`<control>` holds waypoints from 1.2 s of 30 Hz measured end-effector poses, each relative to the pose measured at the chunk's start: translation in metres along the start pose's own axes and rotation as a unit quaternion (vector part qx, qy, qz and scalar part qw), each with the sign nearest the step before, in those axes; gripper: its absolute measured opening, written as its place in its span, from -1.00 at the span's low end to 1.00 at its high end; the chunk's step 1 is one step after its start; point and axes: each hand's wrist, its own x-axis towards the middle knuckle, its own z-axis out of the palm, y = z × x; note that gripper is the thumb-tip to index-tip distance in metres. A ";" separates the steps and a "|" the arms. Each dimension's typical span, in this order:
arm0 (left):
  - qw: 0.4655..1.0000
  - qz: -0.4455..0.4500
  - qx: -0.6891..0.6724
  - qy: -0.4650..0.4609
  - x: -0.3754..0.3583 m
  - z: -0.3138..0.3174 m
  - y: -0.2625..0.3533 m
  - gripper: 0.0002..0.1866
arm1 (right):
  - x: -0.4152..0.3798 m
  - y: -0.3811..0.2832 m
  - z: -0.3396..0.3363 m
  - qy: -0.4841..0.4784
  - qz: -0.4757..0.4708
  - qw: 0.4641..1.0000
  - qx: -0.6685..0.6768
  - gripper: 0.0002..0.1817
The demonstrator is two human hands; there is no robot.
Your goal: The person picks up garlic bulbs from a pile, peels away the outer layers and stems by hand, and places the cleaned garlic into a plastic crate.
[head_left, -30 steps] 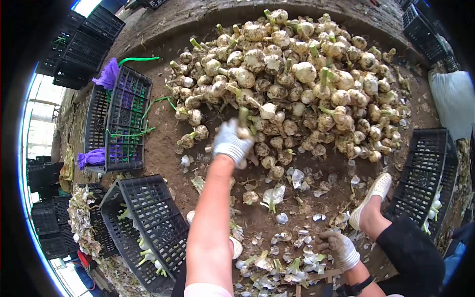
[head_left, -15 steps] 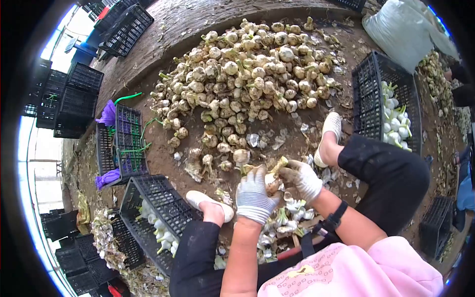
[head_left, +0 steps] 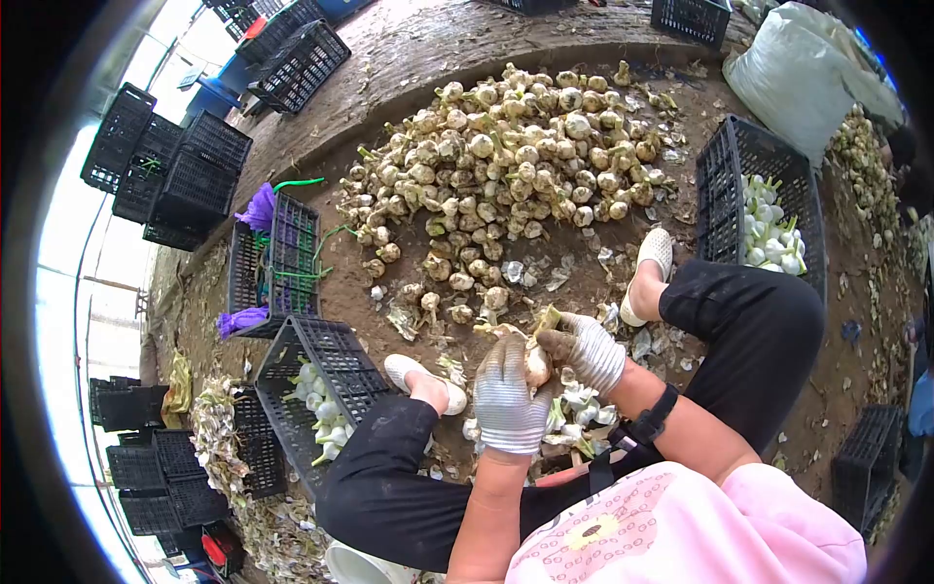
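Observation:
A garlic bulb [head_left: 537, 366] with brownish outer skin is held between my two gloved hands, in front of my body. My left hand [head_left: 506, 394] wraps its fingers round the bulb from the left. From the right, my right hand [head_left: 588, 352] pinches the leafy, yellowish stalk and skin [head_left: 548, 319] at the bulb's top; its fingertips look soiled. Below the hands lie white garlic peelings [head_left: 579, 414]. Beyond them, a large heap of unpeeled garlic bulbs [head_left: 506, 161] covers the ground, with a few loose bulbs [head_left: 460, 312] nearer to me.
A black crate [head_left: 715, 185] with cleaned white garlic [head_left: 773, 234] stands to the right, another such crate [head_left: 341, 365] by my left leg. A crate with purple netting [head_left: 292, 258] stands farther left. At back right is a white sack [head_left: 798, 78]. A white bucket [head_left: 360, 565] shows below.
The camera view has shifted, so the heap and crates appear farther right and lower on the left side. My hands stay on the bulb, which now shows more of its skin-covered side.

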 end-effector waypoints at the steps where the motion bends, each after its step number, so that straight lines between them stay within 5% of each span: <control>1: 1.000 0.015 0.017 -0.006 0.001 -0.001 -0.001 -0.26 | 0.001 0.003 -0.001 -0.006 0.020 0.999 0.025 -0.69; 8: 0.993 0.086 0.062 -0.056 0.009 -0.020 -0.018 -0.32 | 0.007 0.025 -0.005 -0.076 0.093 0.982 0.149 -0.74; 12: 0.994 0.015 -0.068 -0.087 0.012 -0.040 -0.018 -0.35 | -0.002 0.017 0.002 -0.096 0.124 0.977 0.142 -0.71; 14: 0.950 -0.120 -0.268 -0.104 0.003 -0.040 -0.026 -0.38 | -0.012 0.001 0.010 -0.115 0.126 0.983 0.074 -0.69; 15: 0.906 -0.186 -0.363 -0.110 -0.004 -0.036 -0.033 -0.39 | -0.013 0.002 0.011 -0.125 0.050 0.991 -0.011 -0.70; 16: 0.804 -0.273 -0.523 -0.069 -0.014 -0.020 -0.050 -0.41 | -0.013 0.002 0.013 -0.135 -0.027 0.986 -0.096 -0.71; 17: 0.553 -0.341 -0.753 -0.103 -0.013 -0.024 -0.051 -0.41 | -0.012 0.002 0.014 -0.144 -0.103 0.968 -0.179 -0.72; 18: 0.492 -0.337 -0.799 -0.073 -0.013 -0.023 -0.043 -0.39 | -0.012 0.000 0.013 -0.146 -0.245 0.908 -0.307 -0.73; 19: 0.429 -0.331 -0.839 -0.045 -0.010 -0.023 -0.030 -0.38 | -0.014 -0.001 0.016 -0.125 -0.173 0.948 -0.235 -0.75; 21: 0.503 -0.388 -0.772 0.009 -0.014 -0.006 -0.042 -0.40 | -0.019 -0.005 0.020 -0.078 -0.029 0.993 -0.083 -0.77; 23: 0.674 -0.343 -0.654 -0.015 -0.009 -0.005 -0.037 -0.34 | -0.003 0.013 0.004 -0.022 -0.087 0.991 -0.096 -0.82; 25: 0.769 -0.289 -0.570 -0.019 -0.015 0.007 -0.034 -0.24 | 0.004 0.016 -0.004 0.013 -0.091 0.993 -0.070 -0.82; 27: 0.849 -0.204 -0.488 0.011 -0.023 0.026 -0.026 -0.24 | -0.007 0.006 0.005 -0.013 -0.143 0.955 -0.261 -0.84; 28: 0.806 -0.260 -0.531 0.013 -0.024 0.031 -0.029 -0.30 | -0.001 0.027 0.003 -0.021 -0.279 0.908 -0.312 -0.89; 29: 0.759 -0.313 -0.571 0.019 -0.018 0.031 -0.027 -0.35 | -0.019 0.007 0.017 -0.052 -0.124 0.949 -0.284 -0.90; 31: 0.663 -0.384 -0.638 0.079 -0.018 0.026 -0.037 -0.60 | -0.008 0.027 0.012 -0.048 -0.047 0.992 -0.107 -0.84; 33: 0.484 -0.435 -0.723 0.230 -0.002 0.016 -0.049 -0.75 | 0.026 0.036 -0.014 0.055 -0.048 0.972 0.223 -0.80; 35: 0.547 -0.382 -0.707 0.237 -0.005 -0.010 -0.067 -0.59 | 0.016 -0.018 -0.031 0.011 -0.116 0.976 0.186 -0.58; 36: 0.541 -0.379 -0.712 0.238 -0.002 -0.021 -0.070 -0.57 | 0.013 -0.019 -0.037 -0.030 -0.074 0.995 0.064 -0.56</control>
